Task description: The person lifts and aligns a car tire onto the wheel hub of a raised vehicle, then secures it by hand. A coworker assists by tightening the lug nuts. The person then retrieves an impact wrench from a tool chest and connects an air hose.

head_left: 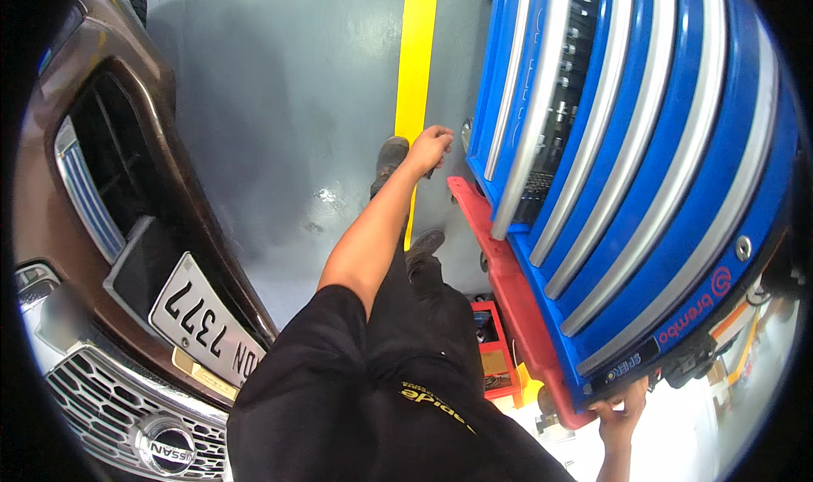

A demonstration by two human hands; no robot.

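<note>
I see 2 bare hands. The left hand (432,149) is near the middle of the frame, above the floor, with its fingers curled in. I can't tell if it has anything in it. The right hand (622,407) is at the lower right, touching the bottom corner of the big blue tool cabinet (656,186). I can't tell if it is gripping it. The cabinet fills the right side of the frame. 1 drawer (532,118) is pulled out, and shiny sockets (561,110) sit inside. A red base (512,291) runs along the cabinet's left edge. A brown car (161,67) is on the left. A yellow line (417,42) crosses the grey floor (254,101) at the top.
</note>
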